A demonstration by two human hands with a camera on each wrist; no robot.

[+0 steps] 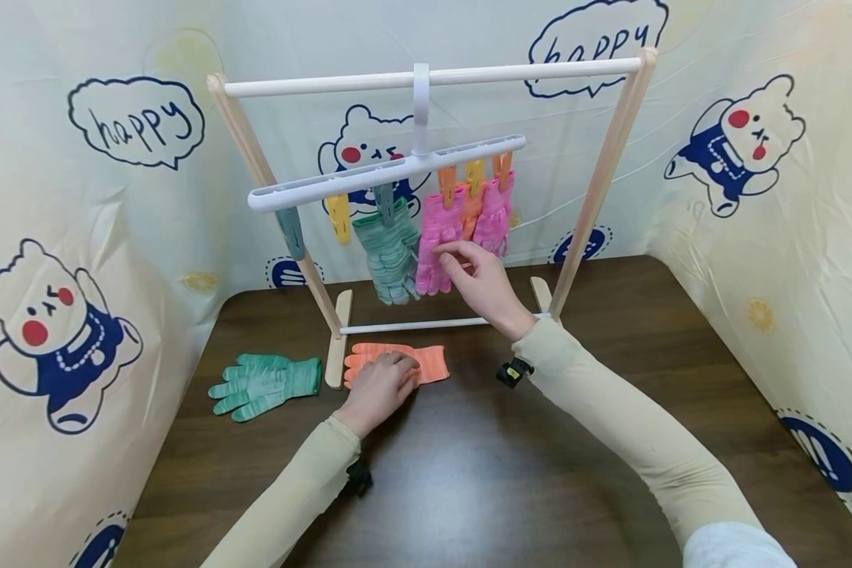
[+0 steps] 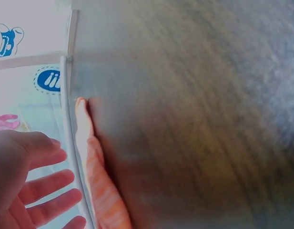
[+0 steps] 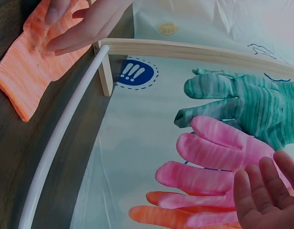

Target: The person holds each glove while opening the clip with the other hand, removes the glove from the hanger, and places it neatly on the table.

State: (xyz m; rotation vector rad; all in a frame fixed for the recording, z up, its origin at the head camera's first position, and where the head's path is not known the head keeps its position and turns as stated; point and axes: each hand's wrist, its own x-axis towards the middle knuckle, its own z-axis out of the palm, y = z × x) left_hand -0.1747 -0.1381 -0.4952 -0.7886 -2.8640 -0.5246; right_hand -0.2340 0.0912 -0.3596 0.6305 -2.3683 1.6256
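An orange glove [image 1: 433, 364] lies flat on the table, its cuff to the right. My left hand [image 1: 381, 388] is over that glove with fingers loosely bent, gripping nothing; whether the fingertips touch it I cannot tell. Beside the hanging pink glove [image 1: 438, 229] is my right hand [image 1: 484, 285], fingers relaxed and holding nothing. Clothespins clip this glove, a green glove [image 1: 389, 252], another orange glove [image 1: 472, 211] and a second pink glove [image 1: 495, 213] to a white hanger [image 1: 390, 169]. In the right wrist view, the fingers of the hanging green glove [image 3: 218, 93] point left.
A flat green glove [image 1: 266, 385] lies at the table's left. The hanger hooks over the white top bar [image 1: 497, 74] of a wooden-sided rack. Its lower bar [image 1: 412, 325] runs low behind the flat orange glove. A yellow clothespin [image 1: 338, 218] and a blue-grey clothespin [image 1: 291, 233] hang without gloves.
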